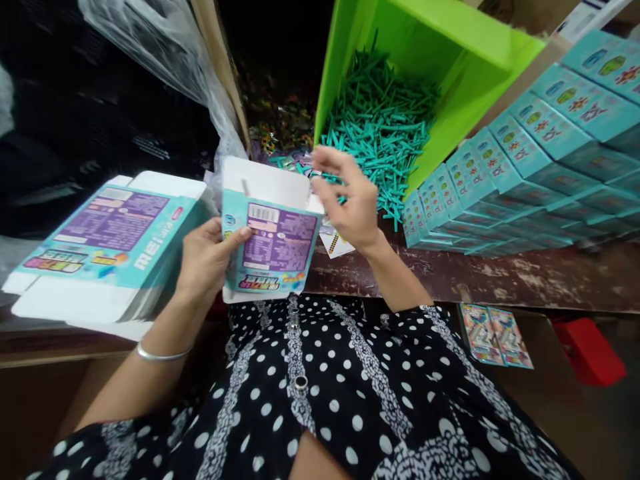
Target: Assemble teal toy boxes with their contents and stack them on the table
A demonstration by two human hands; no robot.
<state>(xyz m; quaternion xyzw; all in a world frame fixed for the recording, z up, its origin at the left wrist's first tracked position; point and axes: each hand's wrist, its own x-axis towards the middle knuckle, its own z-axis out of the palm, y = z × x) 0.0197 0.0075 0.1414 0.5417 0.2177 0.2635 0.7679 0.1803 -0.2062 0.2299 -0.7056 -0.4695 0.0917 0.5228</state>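
My left hand (209, 257) grips an unsealed teal and purple printed carton (280, 243) by its left side, thumb across the front. The carton's white top flap stands up. At its upper right corner is my right hand (350, 200), slightly blurred, with thumb and fingers apart and nothing seen between them. The thumb is close to the carton's side flap; whether it touches, I cannot tell. Left of my left hand lies a stack of flat cartons (110, 233) with the same print and white flaps.
A tilted lime green bin (465, 40) holds many teal sticks (380, 127). Rows of closed teal boxes (500, 167) are stacked at the right. Clear plastic (170, 53) hangs at the upper left. Two small printed packs (495, 337) and a red object (590, 350) are lower right.
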